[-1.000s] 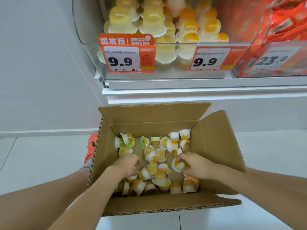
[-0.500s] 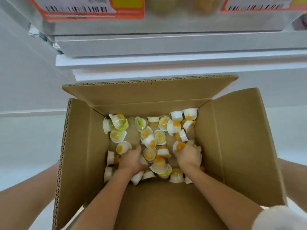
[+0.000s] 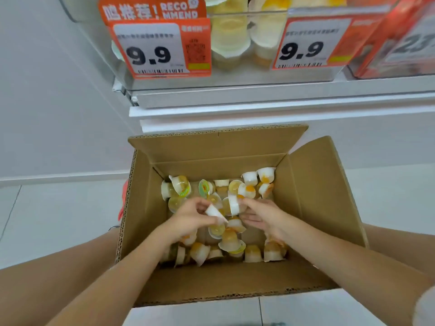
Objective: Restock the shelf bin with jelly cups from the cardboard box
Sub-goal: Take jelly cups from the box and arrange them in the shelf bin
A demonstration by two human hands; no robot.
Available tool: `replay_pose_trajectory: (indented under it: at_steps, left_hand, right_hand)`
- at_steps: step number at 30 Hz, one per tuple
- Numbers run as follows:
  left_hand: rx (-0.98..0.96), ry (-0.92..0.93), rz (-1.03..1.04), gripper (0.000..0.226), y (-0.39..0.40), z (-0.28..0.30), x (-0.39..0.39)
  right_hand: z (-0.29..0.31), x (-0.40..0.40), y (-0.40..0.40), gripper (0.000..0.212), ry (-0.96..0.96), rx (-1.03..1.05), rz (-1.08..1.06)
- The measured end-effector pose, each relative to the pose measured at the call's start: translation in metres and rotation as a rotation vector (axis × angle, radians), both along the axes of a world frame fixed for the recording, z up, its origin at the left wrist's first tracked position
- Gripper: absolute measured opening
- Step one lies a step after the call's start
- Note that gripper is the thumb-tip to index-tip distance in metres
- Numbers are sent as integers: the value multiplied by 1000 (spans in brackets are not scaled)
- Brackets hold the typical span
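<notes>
While boxed, jelly cup (image 3: 214, 212) between left fingers (image 3: 204, 204)

Matt corrugated cardboard box (image 3: 313, 196); glossy plastic jelly cups (image 3: 266, 175).

- One cardboard box (image 3: 313, 198), open, with four flaps spread.
- Roughly two dozen jelly cups (image 3: 253, 254) loose in the box; the exact number cannot be told, as some lie under others.
- Two hands: left hand (image 3: 190, 220) and right hand (image 3: 261, 216), each holding one cup.
- Three price tags: two reading 9.9 (image 3: 150, 55) (image 3: 303, 51), one partly cut off (image 3: 416, 43).
- One clear shelf bin (image 3: 235, 78) of stacked cups, uncountable.
</notes>
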State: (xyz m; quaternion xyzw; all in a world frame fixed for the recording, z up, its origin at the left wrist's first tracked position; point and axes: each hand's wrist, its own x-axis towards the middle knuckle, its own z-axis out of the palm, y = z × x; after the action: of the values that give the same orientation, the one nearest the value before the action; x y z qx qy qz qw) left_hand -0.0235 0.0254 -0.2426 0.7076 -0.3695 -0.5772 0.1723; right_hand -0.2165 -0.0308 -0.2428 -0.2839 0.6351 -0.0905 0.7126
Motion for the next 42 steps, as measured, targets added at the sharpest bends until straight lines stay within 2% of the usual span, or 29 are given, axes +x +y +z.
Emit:
replay_pose_trajectory:
  at_steps: [2,5,9,12,16,19,22,25,30,37,39,42]
  left_hand:
    - [12,302,108,57,-10,43,6]
    - [-26,667,243,55,-19,111,15]
    - [-133,833,301,54,-21,189,22]
    - [-227,933,247,78,-22,230,17]
    - [-323,1003,216,72,-27,256,0]
    - [-371,1046,254,62,-37,258,-5]
    - [-413,979,241,44,-52,265,-14]
    - [-370,978,295,28,-63,269,-19]
    - [-269,996,373,50,-69,273,-19]
    - [-197,1093,400,61,-69,273,-16]
    - [-168,1131,398,72,-67,273,-15]
    - [-140,1154,370,74,-64,273,-16]
  right_hand:
    - [40,2,-9,40,-258,88,-3]
    - [109,0,-22,28,-436,-30,61]
    - [210,-5,-34,31,-441,-439,224]
    - [269,-5,-34,34,-358,-736,302]
    - [293,-1,-32,30,-195,-1031,437]
    - [290,-4,-39,32,-201,-1050,397]
    - [292,-10,-48,35,-215,-1064,377]
    - [295,-14,-56,33,-235,-1065,365]
    - [299,-12,-66,26,-216,-1053,418]
    - [298,-7,-64,23,-197,-1112,462]
    - [300,-7,-61,29,-169,-1148,493]
    - [301,-5,-56,38,-214,-1134,525]
